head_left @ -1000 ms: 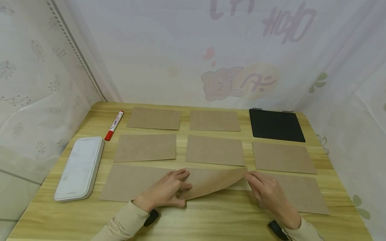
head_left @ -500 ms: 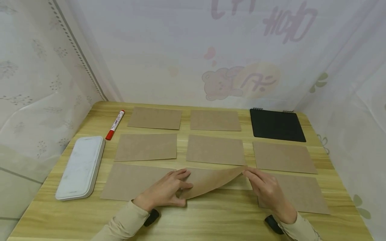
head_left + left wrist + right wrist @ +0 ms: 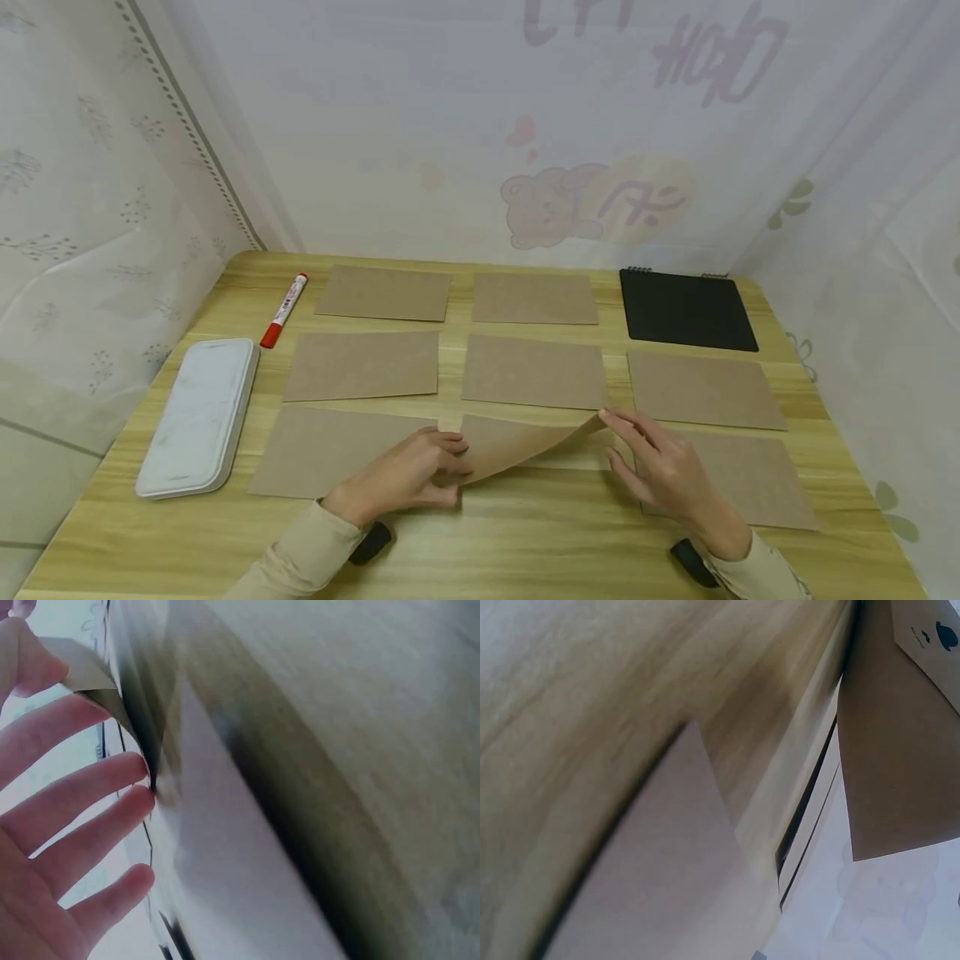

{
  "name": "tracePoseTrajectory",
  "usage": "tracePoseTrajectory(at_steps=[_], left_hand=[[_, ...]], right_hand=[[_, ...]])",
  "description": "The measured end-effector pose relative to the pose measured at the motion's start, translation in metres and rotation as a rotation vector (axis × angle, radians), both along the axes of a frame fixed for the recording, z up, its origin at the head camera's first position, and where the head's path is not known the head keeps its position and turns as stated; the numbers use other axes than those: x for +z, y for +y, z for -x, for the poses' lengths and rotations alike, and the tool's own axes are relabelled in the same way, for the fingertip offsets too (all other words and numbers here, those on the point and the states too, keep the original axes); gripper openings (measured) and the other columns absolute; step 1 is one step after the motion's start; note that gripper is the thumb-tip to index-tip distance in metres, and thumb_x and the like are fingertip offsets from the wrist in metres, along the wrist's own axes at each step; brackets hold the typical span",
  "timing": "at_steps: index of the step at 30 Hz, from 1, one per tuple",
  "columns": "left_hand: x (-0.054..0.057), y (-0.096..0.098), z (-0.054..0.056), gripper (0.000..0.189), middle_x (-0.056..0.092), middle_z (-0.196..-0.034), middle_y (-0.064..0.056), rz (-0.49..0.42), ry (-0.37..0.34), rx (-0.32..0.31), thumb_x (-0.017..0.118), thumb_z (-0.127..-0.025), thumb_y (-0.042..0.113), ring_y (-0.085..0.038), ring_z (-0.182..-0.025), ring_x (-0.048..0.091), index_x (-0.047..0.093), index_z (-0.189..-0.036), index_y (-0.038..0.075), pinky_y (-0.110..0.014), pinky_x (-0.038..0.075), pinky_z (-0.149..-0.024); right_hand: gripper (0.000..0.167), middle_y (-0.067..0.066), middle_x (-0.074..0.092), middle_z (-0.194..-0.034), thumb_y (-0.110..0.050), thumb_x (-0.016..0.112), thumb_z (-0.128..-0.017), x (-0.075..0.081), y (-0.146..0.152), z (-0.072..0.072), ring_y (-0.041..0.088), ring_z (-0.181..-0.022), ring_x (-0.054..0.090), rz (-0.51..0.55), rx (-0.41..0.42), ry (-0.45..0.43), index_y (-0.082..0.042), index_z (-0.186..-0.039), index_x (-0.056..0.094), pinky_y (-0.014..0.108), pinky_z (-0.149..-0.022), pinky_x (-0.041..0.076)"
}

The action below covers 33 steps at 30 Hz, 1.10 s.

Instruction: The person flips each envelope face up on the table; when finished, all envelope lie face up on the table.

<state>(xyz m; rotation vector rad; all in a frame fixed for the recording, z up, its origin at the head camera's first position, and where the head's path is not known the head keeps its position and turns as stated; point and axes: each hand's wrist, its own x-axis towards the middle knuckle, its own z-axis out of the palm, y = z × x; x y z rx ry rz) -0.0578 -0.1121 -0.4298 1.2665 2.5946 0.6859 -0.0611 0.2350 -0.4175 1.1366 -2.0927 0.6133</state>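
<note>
A brown kraft envelope [image 3: 506,450] lies in the middle of the front row, its right end bent up off the table. My left hand [image 3: 405,473] pinches its left edge, fingers on top and thumb on the near side. My right hand [image 3: 671,475] has its fingertips at the raised right corner, its thumb apart below them; I cannot tell whether they pinch it. The right wrist view shows the envelope's underside [image 3: 896,765], with a lighter flap printed with a small black hat [image 3: 946,634]. That hand is hidden there.
Similar brown pieces lie flat in rows, including one at the front left [image 3: 322,450] and one at the front right [image 3: 742,475]. A black spiral notebook [image 3: 688,310] sits at the back right. On the left are a red marker [image 3: 285,310] and a white case [image 3: 198,417].
The envelope's right end has risen and tilted further, so it looks narrower. My right fingertips have shifted slightly left and away from me, and the thumb has come apart from them. The left hand barely moved.
</note>
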Motion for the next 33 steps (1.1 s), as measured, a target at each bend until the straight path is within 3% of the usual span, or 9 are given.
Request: tracePoseTrajectory(at_steps=[2, 6, 9, 11, 14, 18, 25, 33], left_hand=[[0.0005, -0.0014, -0.0008, 0.029, 0.064, -0.112, -0.006, -0.034, 0.005, 0.015, 0.064, -0.075, 0.017, -0.021, -0.110, 0.056, 0.073, -0.101, 0.008, -0.042, 0.037, -0.099], [0.0009, -0.0034, -0.0025, 0.026, 0.061, -0.098, 0.005, -0.108, -0.004, 0.066, 0.062, -0.077, 0.016, -0.009, -0.086, 0.055, 0.073, -0.101, 0.012, -0.025, 0.046, -0.081], [0.0014, -0.0043, -0.0037, 0.025, 0.055, -0.091, 0.011, -0.138, -0.013, 0.087, 0.061, -0.080, 0.015, -0.006, -0.076, 0.048, 0.073, -0.103, 0.014, -0.016, 0.041, -0.065], [0.0020, -0.0047, -0.0045, 0.024, 0.054, -0.090, 0.012, -0.149, -0.016, 0.091, 0.061, -0.082, 0.014, -0.005, -0.076, 0.046, 0.073, -0.104, 0.014, -0.015, 0.040, -0.064], [0.0021, -0.0052, -0.0051, 0.022, 0.055, -0.091, 0.012, -0.162, -0.011, 0.099, 0.060, -0.085, 0.014, -0.003, -0.079, 0.046, 0.073, -0.103, 0.013, -0.016, 0.041, -0.065], [0.0013, -0.0066, -0.0049, 0.020, 0.056, -0.091, 0.011, -0.177, 0.009, 0.112, 0.059, -0.086, 0.014, -0.002, -0.080, 0.047, 0.073, -0.101, 0.013, -0.016, 0.042, -0.066], [0.0035, -0.0071, -0.0047, 0.015, 0.059, -0.086, 0.009, -0.300, 0.039, 0.145, 0.062, -0.087, 0.009, -0.009, -0.072, 0.055, 0.074, -0.096, 0.009, -0.016, 0.044, -0.061], [0.0033, 0.0000, -0.0019, 0.024, 0.065, -0.086, 0.001, -0.445, 0.226, 0.232, 0.067, -0.082, 0.002, -0.010, -0.075, 0.061, 0.064, -0.106, 0.001, -0.022, 0.051, -0.061]], right_hand=[[0.040, 0.019, 0.061, -0.095, -0.026, 0.051, -0.094, -0.0011, 0.0008, 0.0003, 0.014, -0.059, 0.050, -0.016, -0.019, 0.004, 0.008, -0.114, 0.060, 0.021, -0.046, 0.040], [0.044, 0.021, 0.060, -0.096, -0.028, 0.052, -0.092, -0.0013, 0.0001, 0.0031, 0.027, -0.071, 0.054, -0.017, -0.037, 0.056, 0.009, -0.115, 0.058, 0.032, -0.059, 0.043], [0.044, 0.024, 0.059, -0.097, -0.026, 0.053, -0.093, 0.0002, -0.0018, 0.0058, 0.035, -0.081, 0.054, 0.001, -0.018, 0.077, 0.012, -0.114, 0.057, 0.039, -0.075, 0.042], [0.042, 0.024, 0.058, -0.098, -0.025, 0.052, -0.094, 0.0014, -0.0027, 0.0067, 0.036, -0.085, 0.055, 0.001, -0.011, 0.076, 0.012, -0.114, 0.057, 0.038, -0.078, 0.043], [0.038, 0.023, 0.058, -0.097, -0.021, 0.049, -0.097, 0.0032, -0.0035, 0.0061, 0.027, -0.077, 0.056, -0.004, -0.015, 0.063, 0.012, -0.114, 0.057, 0.029, -0.067, 0.046], [0.035, 0.022, 0.058, -0.097, -0.019, 0.047, -0.098, 0.0035, -0.0033, 0.0053, 0.019, -0.066, 0.053, 0.010, -0.021, 0.036, 0.011, -0.114, 0.058, 0.022, -0.051, 0.042], [0.038, 0.023, 0.056, -0.101, -0.022, 0.047, -0.099, -0.0010, 0.0033, 0.0061, 0.016, -0.065, 0.053, 0.034, -0.062, 0.000, 0.011, -0.116, 0.057, 0.019, -0.051, 0.043], [0.041, 0.027, 0.055, -0.100, -0.022, 0.049, -0.098, -0.0001, 0.0051, 0.0059, 0.017, -0.062, 0.053, 0.099, -0.080, 0.015, 0.014, -0.116, 0.055, 0.019, -0.053, 0.044]])
